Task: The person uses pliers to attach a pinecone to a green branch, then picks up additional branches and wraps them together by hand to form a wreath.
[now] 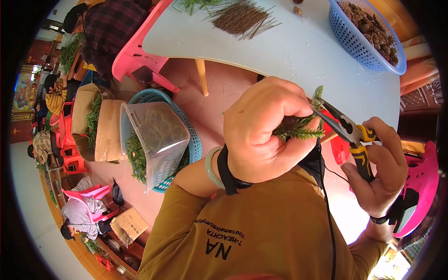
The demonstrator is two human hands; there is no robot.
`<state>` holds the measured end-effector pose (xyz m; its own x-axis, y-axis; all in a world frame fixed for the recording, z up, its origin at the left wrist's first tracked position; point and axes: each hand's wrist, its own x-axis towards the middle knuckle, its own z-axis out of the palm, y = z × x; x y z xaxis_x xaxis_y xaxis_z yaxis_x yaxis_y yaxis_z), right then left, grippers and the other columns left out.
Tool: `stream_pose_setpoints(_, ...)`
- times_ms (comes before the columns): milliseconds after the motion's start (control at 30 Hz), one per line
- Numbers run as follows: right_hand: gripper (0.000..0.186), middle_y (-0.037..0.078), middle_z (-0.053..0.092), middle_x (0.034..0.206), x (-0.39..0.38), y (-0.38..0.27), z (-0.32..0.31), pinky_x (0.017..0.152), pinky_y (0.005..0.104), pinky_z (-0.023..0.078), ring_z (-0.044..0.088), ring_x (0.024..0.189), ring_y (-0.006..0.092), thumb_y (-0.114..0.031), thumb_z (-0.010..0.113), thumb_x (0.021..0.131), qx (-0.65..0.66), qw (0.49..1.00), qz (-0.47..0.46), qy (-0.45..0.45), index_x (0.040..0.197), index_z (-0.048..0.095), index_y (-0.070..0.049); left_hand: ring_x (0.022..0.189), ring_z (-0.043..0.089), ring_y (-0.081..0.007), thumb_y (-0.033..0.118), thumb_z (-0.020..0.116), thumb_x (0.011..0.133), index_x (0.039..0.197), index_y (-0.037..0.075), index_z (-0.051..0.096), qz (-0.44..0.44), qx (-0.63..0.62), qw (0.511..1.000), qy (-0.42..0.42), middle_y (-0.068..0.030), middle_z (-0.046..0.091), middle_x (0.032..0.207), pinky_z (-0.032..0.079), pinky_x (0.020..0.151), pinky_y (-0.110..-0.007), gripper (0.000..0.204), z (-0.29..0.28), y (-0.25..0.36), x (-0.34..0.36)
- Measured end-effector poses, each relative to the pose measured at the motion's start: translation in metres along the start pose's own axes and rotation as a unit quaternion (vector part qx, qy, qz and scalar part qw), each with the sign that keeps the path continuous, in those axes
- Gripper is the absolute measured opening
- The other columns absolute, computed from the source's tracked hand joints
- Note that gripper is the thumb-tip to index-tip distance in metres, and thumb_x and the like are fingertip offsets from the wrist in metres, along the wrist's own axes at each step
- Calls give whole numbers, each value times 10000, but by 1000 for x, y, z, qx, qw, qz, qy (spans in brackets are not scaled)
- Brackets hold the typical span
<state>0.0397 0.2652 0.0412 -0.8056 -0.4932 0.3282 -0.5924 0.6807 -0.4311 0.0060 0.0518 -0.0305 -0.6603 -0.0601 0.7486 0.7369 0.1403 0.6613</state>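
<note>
My left hand (266, 133), in front of my chest, is closed around a sprig of green artificial fir (303, 132). The sprig's needled tips stick out between thumb and curled fingers; its lower part is hidden in the palm. In my right hand (385, 175) is a pair of long-nose pliers (346, 125) with yellow and black handles. Fingers and thumb wrap the handles. The jaws point left and lie at the sprig, close by my left fingertips. Whether they grip a stem or wire there, I cannot tell.
Ahead, a pale table (289, 51) bears a pile of thin brown sticks (242, 19), green sprigs (198, 3) and a blue basket (361, 58) of pine cones. At left stand a clear bin (158, 126), a teal basket (196, 133), a cardboard box (111, 130) and a pink chair (128, 53). Several people sit beyond.
</note>
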Motion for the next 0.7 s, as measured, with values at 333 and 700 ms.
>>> stream_pose_setpoints(333, 348, 203, 593, 988, 2, 0, 9, 643, 349, 475, 578, 760, 312, -24, 776, 515, -37, 999, -24, 22, 740, 511, -10, 588, 551, -208, -39, 734, 633, 753, 15, 559, 25, 38, 999, 4, -103, 587, 743, 441, 506, -274, 219, -1, -4, -1)
stream_pose_setpoints(700, 338, 231, 584, 986, 7, 4, 12, 648, 366, 480, 577, 755, 336, -6, 774, 539, -37, 999, -36, 11, 746, 507, 10, 643, 591, -190, -72, 750, 574, 774, 5, 583, 45, 74, 996, -10, -129, 632, 776, 457, 569, -260, 271, -3, -9, 0)
